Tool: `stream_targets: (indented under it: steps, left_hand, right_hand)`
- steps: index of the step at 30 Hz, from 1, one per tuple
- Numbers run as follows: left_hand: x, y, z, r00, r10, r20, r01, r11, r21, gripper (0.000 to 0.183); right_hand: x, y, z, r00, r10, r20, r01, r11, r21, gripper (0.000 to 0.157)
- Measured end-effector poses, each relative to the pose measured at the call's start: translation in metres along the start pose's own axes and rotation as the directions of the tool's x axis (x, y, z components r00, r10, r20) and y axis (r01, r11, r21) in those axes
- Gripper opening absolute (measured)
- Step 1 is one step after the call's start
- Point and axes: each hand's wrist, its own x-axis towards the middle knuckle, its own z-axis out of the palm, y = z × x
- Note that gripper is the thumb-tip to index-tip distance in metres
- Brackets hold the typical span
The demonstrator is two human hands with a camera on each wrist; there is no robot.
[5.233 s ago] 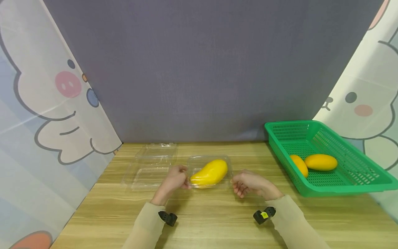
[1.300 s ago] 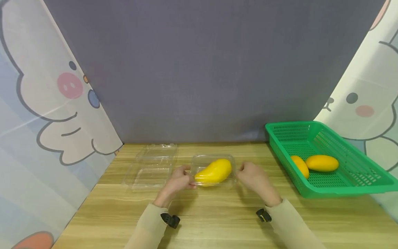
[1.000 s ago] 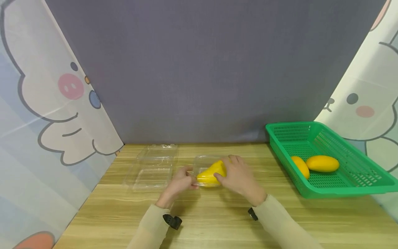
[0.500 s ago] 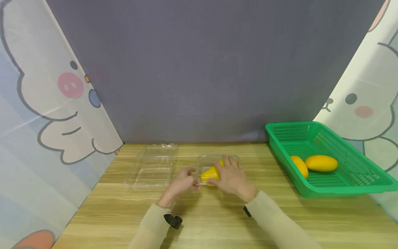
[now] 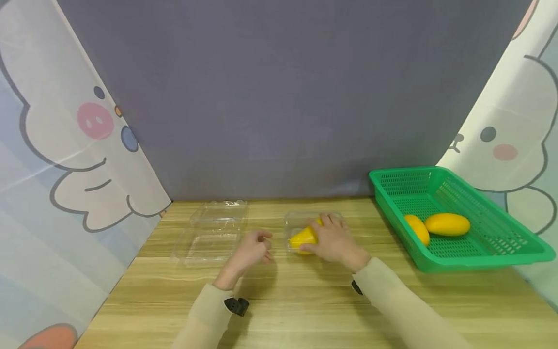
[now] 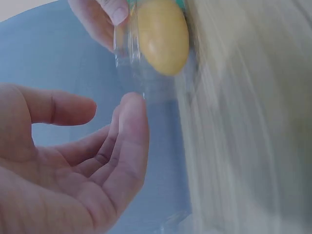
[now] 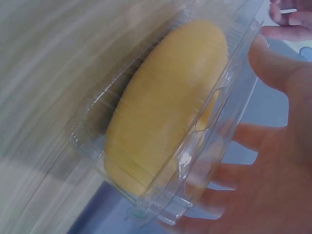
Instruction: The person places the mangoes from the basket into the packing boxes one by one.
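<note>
A yellow mango [image 5: 303, 237] lies inside a closed clear plastic clamshell box [image 5: 291, 222] near the middle of the table. From above, my right hand [image 5: 335, 242] grips this box, fingers spread over its lid and the thumb at the near side. In the right wrist view the lid edge with its tabs runs between the mango [image 7: 165, 107] and the palm. Just left of the box is my left hand [image 5: 253, 249], its fingers loosely bent. The left wrist view shows this left hand [image 6: 97, 165] holding nothing, its fingertips apart from the box.
Left of my left hand, an opened clear clamshell [image 5: 213, 242] lies on the wooden table [image 5: 296, 305]. At the right a green perforated basket [image 5: 453, 265] holds two yellow-orange mangoes [image 5: 447, 224]. A grey panel [image 5: 279, 121] stands along the table's back edge.
My right hand has come from the box's right side to over its lid. The box with the mango has moved right, and my left hand has let go of it.
</note>
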Motion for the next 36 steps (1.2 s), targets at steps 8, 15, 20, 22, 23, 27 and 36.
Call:
stream_targets:
  steps: [8, 15, 20, 22, 23, 27, 36]
  left_hand:
    - [-0.004, 0.002, -0.019, 0.995, 0.065, -0.073, -0.048, 0.976, 0.211, 0.039]
    - [-0.008, -0.004, -0.043, 0.985, 0.096, -0.145, -0.045, 0.946, 0.32, 0.039]
    - [-0.01, -0.01, -0.06, 0.981, 0.102, -0.162, -0.04, 0.937, 0.346, 0.039]
    - [-0.01, -0.013, -0.066, 0.979, 0.109, -0.171, -0.039, 0.929, 0.367, 0.039]
    - [-0.011, -0.014, -0.069, 0.978, 0.117, -0.173, -0.043, 0.924, 0.381, 0.039]
    - [-0.011, -0.019, -0.081, 0.965, 0.164, -0.203, -0.043, 0.867, 0.497, 0.036]
    - [-0.016, -0.028, -0.103, 0.936, 0.249, -0.247, 0.009, 0.688, 0.726, 0.035]
  right_hand:
    - [0.002, 0.015, -0.004, 1.0, -0.005, 0.004, 0.005, 1.0, 0.004, 0.08]
    - [0.005, 0.025, -0.011, 1.0, -0.002, 0.021, 0.002, 1.0, -0.01, 0.081]
    - [0.007, 0.032, -0.015, 0.999, -0.012, 0.034, 0.013, 1.0, -0.01, 0.08]
    - [0.008, 0.035, -0.017, 0.999, -0.009, 0.036, 0.01, 1.0, -0.011, 0.081]
    - [0.008, 0.036, -0.017, 0.999, -0.009, 0.037, 0.01, 1.0, -0.014, 0.081]
    - [0.011, 0.043, -0.018, 0.999, -0.007, 0.05, 0.009, 0.999, -0.031, 0.082]
    - [0.023, 0.059, -0.025, 0.996, 0.015, 0.089, -0.012, 0.999, -0.035, 0.081]
